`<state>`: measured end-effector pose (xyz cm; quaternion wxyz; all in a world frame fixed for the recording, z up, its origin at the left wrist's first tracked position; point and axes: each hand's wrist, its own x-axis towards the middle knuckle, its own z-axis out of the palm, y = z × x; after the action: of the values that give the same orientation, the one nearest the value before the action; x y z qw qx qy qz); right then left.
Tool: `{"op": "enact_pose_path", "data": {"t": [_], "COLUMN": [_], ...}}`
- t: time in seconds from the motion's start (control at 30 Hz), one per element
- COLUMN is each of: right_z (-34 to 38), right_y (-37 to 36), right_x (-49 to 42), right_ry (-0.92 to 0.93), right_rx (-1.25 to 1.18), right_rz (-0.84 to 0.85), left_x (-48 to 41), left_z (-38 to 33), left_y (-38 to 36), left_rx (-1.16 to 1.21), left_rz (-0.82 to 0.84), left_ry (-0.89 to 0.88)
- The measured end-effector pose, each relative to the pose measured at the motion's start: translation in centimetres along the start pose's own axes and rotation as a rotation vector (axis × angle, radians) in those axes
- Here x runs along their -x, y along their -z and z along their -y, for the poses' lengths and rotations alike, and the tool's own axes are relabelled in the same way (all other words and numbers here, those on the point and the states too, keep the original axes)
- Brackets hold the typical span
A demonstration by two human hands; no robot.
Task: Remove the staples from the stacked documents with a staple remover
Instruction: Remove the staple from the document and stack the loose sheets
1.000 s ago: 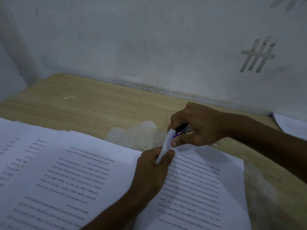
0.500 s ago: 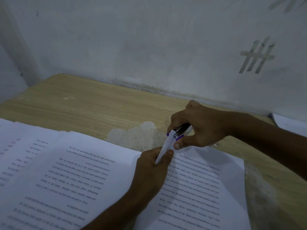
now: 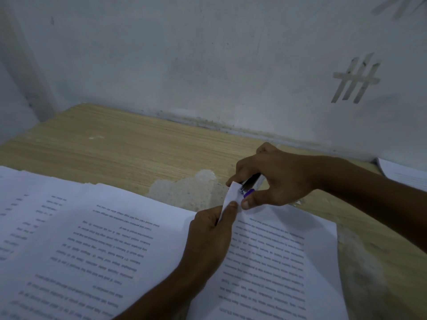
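On the pale wooden table (image 3: pixel 120 146) the left hand (image 3: pixel 208 236) pinches the lifted corner of the thin white printed document (image 3: pixel 277 255), which looks soft and easy to tear, while the right hand (image 3: pixel 279 181) grips the small black-and-purple staple remover (image 3: pixel 249 187) at that corner.

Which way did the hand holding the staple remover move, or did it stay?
No. The right hand stays just right of the pale patch on the table, gripping the staple remover at the paper corner.
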<state>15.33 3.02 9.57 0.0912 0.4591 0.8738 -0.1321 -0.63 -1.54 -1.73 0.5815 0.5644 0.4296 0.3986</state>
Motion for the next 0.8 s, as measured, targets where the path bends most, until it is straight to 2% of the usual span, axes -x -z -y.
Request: {"op": "enact_pose_path", "data": {"t": [0.33,0.8], "right_z": [-0.33,-0.12], "right_y": [-0.02,-0.29], "right_x": [-0.17,-0.02], "right_ry": [-0.049,-0.084], "right_rx": [-0.196,-0.291], "right_rz": [-0.026,-0.022], "left_x": [-0.09,0.22], "left_z": [0.57,0.75], "left_y": [-0.15,-0.24], "left_rx": [-0.041,-0.153], "left_rz": [0.003,-0.016], "left_ry": [-0.016,-0.146]}}
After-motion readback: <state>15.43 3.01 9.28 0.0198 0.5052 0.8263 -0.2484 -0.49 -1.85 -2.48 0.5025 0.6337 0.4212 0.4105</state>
